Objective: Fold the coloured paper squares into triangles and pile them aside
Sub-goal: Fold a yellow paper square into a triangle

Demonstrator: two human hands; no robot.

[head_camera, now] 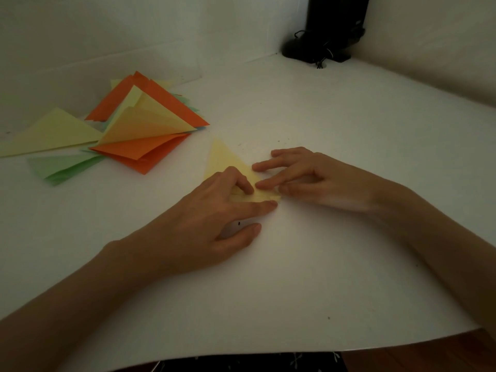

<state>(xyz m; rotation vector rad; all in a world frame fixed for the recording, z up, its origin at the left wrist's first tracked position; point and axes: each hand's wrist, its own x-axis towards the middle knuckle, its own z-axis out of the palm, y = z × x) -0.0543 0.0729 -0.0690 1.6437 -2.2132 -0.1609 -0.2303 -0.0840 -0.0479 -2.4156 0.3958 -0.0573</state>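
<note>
While left hand and right hand press yellow triangle, grips loose, nothing clasped; lower half hidden.

A white matte table carries, near its far left corner, a loose pile of folded orange, yellow and green paper triangles, with one pale yellow folded triangle fanned out from it toward the left edge and light green folded sheets sticking out on the pile's near side. Around the middle of the surface a single pale yellow paper triangle lies flat, apart from the pile, its near corner under the fingers of the left hand and right hand. A black stand base with cables sits in the far right corner.
</note>
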